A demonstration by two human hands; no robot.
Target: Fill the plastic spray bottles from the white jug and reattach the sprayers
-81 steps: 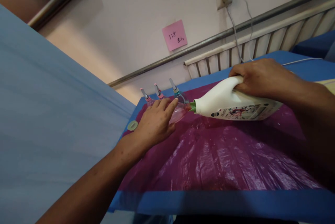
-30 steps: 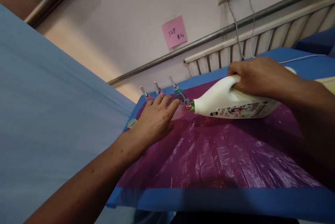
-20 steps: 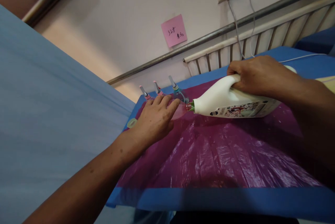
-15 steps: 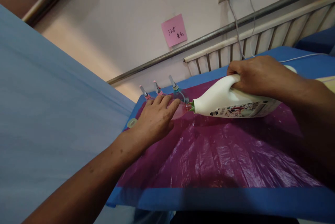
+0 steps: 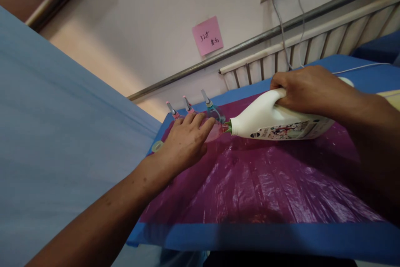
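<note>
My right hand [image 5: 301,90] is wrapped round the handle of a white detergent jug [image 5: 250,123]. The jug is tipped almost onto its side, its green-lined mouth against the neck of a clear pinkish bottle [image 5: 215,133]. Over that bottle lies my left hand [image 5: 189,138], fingers curved around it and hiding most of its body. Whether liquid flows between the two cannot be made out. Just behind my left hand stand a clear bottle with a blue collar [image 5: 215,113] and two bottles with pink collars, partly covered by my fingers. A pale green cap [image 5: 157,146] lies left of my wrist.
Crinkled purple plastic sheeting [image 5: 250,183] covers much of the blue table [image 5: 265,235]. A light blue curtain [image 5: 62,133] hangs at the left. Behind are a wall with a pink note [image 5: 208,36], a metal rail, a radiator [image 5: 268,67] and a plugged-in cord [image 5: 279,21].
</note>
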